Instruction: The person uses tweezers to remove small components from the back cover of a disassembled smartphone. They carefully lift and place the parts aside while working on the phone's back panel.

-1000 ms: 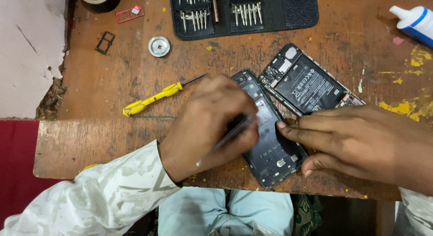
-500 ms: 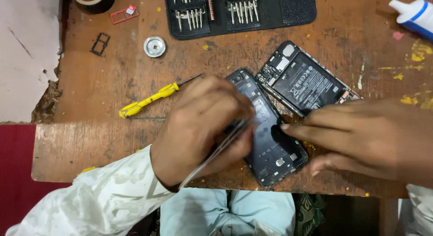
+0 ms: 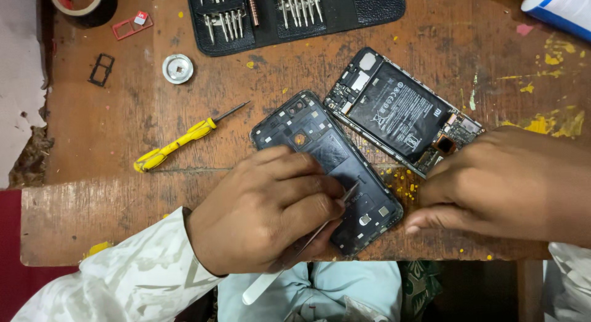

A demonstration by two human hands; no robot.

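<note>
Head view. Left hand [image 3: 265, 214] is clamped round a thin white-handled tool [image 3: 295, 248], its tip lying on the inner face of the dark phone back cover [image 3: 335, 168]. The cover lies flat at the front edge of the wooden table [image 3: 104, 143], just beside the opened phone body [image 3: 400, 109] with its black battery.

Right hand [image 3: 498, 183] rests at the cover's right end, fingers curled together; whether they pinch anything cannot be told.

For clean work the tip wants a shallow angle and light pressure, with the right hand pinning the cover.

Against half a second ago: the right hand has drawn back off the cover, and the tool tip sits lower on it. Yellow screwdriver [image 3: 178, 143] unmoved.
</note>
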